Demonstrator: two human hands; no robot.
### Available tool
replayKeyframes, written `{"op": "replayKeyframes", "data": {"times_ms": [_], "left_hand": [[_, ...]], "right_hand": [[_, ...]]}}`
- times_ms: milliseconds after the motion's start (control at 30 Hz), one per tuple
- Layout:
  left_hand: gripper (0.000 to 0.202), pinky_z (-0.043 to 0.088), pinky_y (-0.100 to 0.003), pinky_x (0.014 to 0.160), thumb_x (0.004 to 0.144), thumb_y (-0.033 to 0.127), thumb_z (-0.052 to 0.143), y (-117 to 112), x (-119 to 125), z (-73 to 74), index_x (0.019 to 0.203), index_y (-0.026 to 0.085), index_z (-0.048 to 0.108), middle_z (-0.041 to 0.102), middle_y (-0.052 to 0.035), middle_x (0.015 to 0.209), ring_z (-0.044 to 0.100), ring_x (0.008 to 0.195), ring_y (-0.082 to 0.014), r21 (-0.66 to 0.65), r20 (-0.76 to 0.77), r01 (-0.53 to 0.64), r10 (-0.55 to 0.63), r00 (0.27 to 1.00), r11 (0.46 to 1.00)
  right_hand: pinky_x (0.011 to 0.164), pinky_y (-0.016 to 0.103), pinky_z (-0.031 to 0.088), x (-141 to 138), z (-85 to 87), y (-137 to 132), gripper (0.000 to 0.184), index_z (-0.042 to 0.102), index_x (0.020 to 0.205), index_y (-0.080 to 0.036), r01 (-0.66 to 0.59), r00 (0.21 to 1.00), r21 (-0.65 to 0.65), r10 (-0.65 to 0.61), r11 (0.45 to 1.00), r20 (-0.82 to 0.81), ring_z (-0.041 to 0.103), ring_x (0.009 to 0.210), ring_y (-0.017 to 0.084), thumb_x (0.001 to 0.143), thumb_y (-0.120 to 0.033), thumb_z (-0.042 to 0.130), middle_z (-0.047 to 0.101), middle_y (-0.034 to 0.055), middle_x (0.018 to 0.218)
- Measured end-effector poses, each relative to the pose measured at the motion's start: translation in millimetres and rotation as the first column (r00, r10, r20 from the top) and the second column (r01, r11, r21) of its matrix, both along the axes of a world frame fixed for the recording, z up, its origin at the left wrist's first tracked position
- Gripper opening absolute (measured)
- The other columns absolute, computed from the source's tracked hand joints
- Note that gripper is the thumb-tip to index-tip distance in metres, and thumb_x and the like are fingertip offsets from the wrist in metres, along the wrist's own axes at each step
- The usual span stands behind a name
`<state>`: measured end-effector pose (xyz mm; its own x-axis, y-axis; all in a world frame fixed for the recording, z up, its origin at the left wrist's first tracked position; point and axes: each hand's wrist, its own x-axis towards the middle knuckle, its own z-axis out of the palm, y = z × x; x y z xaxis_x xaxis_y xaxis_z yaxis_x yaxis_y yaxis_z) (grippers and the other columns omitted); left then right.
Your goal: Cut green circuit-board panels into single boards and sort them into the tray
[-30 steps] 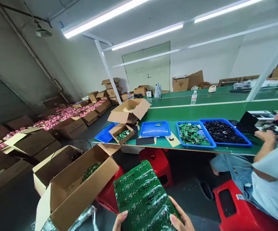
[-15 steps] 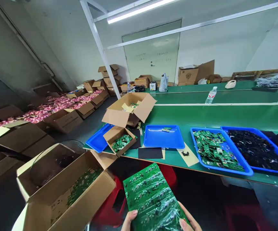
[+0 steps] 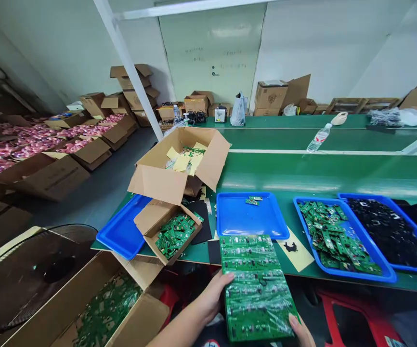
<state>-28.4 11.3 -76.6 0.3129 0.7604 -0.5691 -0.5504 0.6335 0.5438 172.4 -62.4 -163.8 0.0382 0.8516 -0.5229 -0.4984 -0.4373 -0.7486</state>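
A stack of green circuit board panels (image 3: pixel 255 294), wrapped in clear film, is held up before the front edge of the bench. My left hand (image 3: pixel 214 291) grips its left edge with the thumb on top. On the lower right edge my right hand (image 3: pixel 300 330) closes around it, thumb over the top face and the rest mostly below the frame. Just beyond the stack lies a blue tray (image 3: pixel 252 219) with a few small circuit boards (image 3: pixel 254 200) at its back. Left of that, a small carton (image 3: pixel 190 243) holds several loose green boards.
Right on the green bench (image 3: pixel 266 176) are a blue tray of circuit boards (image 3: pixel 333 236) and another of black parts (image 3: pixel 389 226). A large open carton (image 3: pixel 158 178) stands behind the small one. At lower left are a fan (image 3: pixel 53 270) and a red stool (image 3: pixel 334 318) sits at right.
The wrapped stack has come up and to the right in view, up to the bench edge, still in both hands. My view has tilted down and come closer to the bench.
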Motion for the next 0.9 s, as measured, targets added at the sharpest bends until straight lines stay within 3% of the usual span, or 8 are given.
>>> {"op": "replayKeyframes", "data": {"times_ms": [167,433,700,900], "left_hand": [[0.039,0.041,-0.042,0.089,0.067,0.026,0.065,25.1,24.9,-13.2,0.102,0.011,0.057,0.067,-0.0125,0.097,0.061,0.093,-0.0271,-0.104,-0.122,-0.095,0.082,0.989,0.990],[0.036,0.046,-0.037,0.083,0.063,0.022,0.068,43.1,57.6,-30.3,0.096,0.015,0.058,0.066,-0.0104,0.099,0.062,0.087,-0.0235,-0.087,-0.392,-0.203,0.154,0.907,0.975],[0.031,0.047,-0.034,0.078,0.061,0.021,0.068,59.4,70.8,-36.4,0.091,0.015,0.061,0.067,-0.0100,0.095,0.061,0.088,-0.0232,-0.064,-0.472,-0.097,0.056,0.880,0.993],[0.034,0.045,-0.034,0.080,0.059,0.024,0.070,81.5,72.3,-51.2,0.091,0.014,0.063,0.068,-0.0091,0.088,0.061,0.086,-0.0232,-0.034,-0.460,-0.016,-0.001,0.888,0.999]], "right_hand": [[0.082,0.037,0.048,3.8,12.0,37.2,0.056,0.052,0.117,-0.025,0.108,0.990,-0.058,-0.113,0.992,-0.088,0.061,0.092,0.025,0.066,-0.042,0.065,0.066,0.0036,0.102],[0.076,0.034,0.050,35.7,-1.0,77.6,0.059,0.054,0.116,-0.023,0.088,0.981,-0.136,-0.109,0.987,-0.160,0.060,0.093,0.023,0.060,-0.033,0.071,0.065,0.0039,0.103],[0.068,0.032,0.052,53.8,-15.5,84.8,0.067,0.048,0.122,-0.022,0.116,0.986,-0.173,-0.135,0.978,-0.101,0.062,0.085,0.024,0.061,-0.036,0.070,0.065,0.0060,0.102],[0.070,0.031,0.052,53.5,-20.4,93.3,0.069,0.047,0.123,-0.020,0.196,0.978,-0.167,-0.205,0.966,-0.035,0.061,0.088,0.023,0.060,-0.034,0.071,0.064,0.0059,0.104]]}}
